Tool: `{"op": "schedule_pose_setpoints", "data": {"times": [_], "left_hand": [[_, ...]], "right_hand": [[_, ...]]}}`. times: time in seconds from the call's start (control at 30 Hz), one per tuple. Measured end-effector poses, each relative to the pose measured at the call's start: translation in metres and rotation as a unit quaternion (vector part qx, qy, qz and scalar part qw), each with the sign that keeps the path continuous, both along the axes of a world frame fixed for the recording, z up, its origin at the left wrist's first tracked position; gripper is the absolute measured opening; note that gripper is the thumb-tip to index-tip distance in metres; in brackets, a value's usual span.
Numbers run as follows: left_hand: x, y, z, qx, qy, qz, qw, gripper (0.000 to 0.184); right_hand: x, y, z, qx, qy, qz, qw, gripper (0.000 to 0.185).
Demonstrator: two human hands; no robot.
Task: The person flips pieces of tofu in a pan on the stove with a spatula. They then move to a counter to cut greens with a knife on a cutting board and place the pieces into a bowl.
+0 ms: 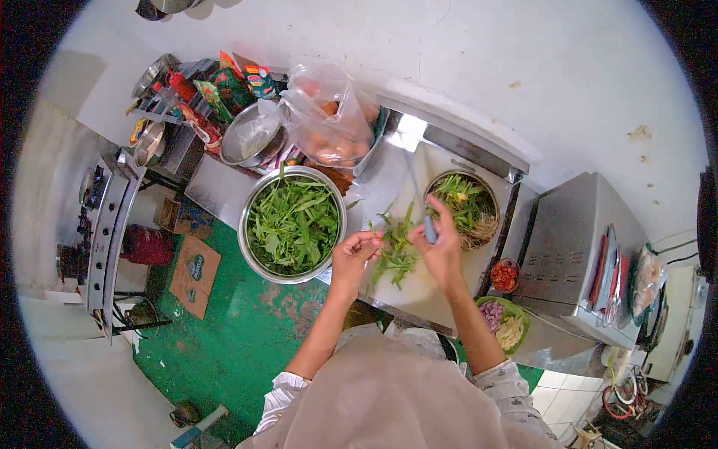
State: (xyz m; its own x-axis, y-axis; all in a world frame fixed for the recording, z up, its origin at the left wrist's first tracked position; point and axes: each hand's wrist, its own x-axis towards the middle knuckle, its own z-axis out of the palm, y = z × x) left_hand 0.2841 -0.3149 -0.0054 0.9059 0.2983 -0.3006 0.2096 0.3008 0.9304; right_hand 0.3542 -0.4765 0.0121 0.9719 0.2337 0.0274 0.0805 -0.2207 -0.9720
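Observation:
My right hand (443, 251) is closed around the blue-grey handle of a knife (428, 229), whose blade points away from me over the white cutting board (456, 271). To its left, my left hand (357, 258) pinches a small piece of green stem (371, 225) between thumb and fingers. Cut leafy greens (398, 258) lie on the board between and below my hands. Beside my left hand stands a large metal bowl (243, 233) heaped with green leaves (292, 221). A round metal container (495, 200) of stalks and trimmings sits at the board's far right.
Behind the bowl are a plastic bag of eggs (329, 138), a metal pot (250, 142) and several sauce packets (217, 97). At right are a small bowl of chopped red chillies (505, 276), a green plate (514, 346) of chopped ingredients, and a grey metal cabinet (565, 247). A stove (105, 232) stands far left.

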Motion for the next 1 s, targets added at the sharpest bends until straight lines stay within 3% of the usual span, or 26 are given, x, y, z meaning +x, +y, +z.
{"op": "schedule_pose_setpoints", "data": {"times": [0.07,0.13,0.27,0.33,0.37,0.43,0.53,0.6,0.67,0.73,0.77,0.83,1.0], "left_hand": [[-0.001,0.001,-0.003,-0.049,0.001,0.009,0.999,0.015],[-0.001,0.001,-0.002,-0.098,0.001,0.018,0.995,0.014],[0.002,0.0,-0.001,-0.16,0.014,0.028,0.987,0.009],[0.004,-0.003,-0.001,-0.177,0.008,0.025,0.984,0.008],[0.006,-0.004,-0.001,-0.187,0.004,0.025,0.982,0.008],[0.009,-0.007,0.0,-0.197,0.0,0.024,0.98,0.007],[0.011,-0.012,0.002,-0.178,-0.01,0.033,0.983,0.009],[0.013,-0.015,0.01,-0.196,-0.011,0.055,0.979,0.009],[0.012,-0.011,0.014,-0.189,-0.014,0.077,0.979,0.008],[0.007,-0.006,0.012,-0.182,-0.017,0.101,0.978,0.007],[0.005,-0.001,0.006,-0.2,-0.04,0.111,0.973,0.007],[-0.001,0.005,0.009,-0.215,-0.067,0.127,0.966,0.008],[-0.016,0.024,0.029,-0.223,-0.039,0.168,0.959,0.016]], "right_hand": [[0.019,-0.018,-0.017,-0.023,-0.003,-0.035,0.999,0.069],[0.037,-0.037,-0.02,-0.097,-0.149,-0.097,0.979,0.066],[0.072,-0.07,-0.031,-0.208,-0.13,-0.17,0.954,0.065],[0.085,-0.078,-0.042,-0.315,-0.282,-0.209,0.882,0.066],[0.085,-0.085,-0.047,-0.315,-0.282,-0.211,0.881,0.066],[0.073,-0.079,-0.019,-0.242,-0.083,-0.167,0.952,0.055],[0.041,-0.069,-0.008,-0.136,-0.076,-0.136,0.978,0.053],[-0.003,-0.049,0.048,0.047,0.113,-0.028,0.992,0.054],[-0.044,-0.02,0.06,0.222,0.262,0.074,0.936,0.051],[-0.058,-0.007,0.056,0.3,0.355,0.162,0.871,0.052],[-0.059,0.001,0.053,0.299,0.355,0.168,0.87,0.052],[-0.058,0.017,0.042,0.379,0.385,0.212,0.814,0.044],[-0.044,0.054,0.03,0.368,0.416,0.204,0.806,0.034]]}}
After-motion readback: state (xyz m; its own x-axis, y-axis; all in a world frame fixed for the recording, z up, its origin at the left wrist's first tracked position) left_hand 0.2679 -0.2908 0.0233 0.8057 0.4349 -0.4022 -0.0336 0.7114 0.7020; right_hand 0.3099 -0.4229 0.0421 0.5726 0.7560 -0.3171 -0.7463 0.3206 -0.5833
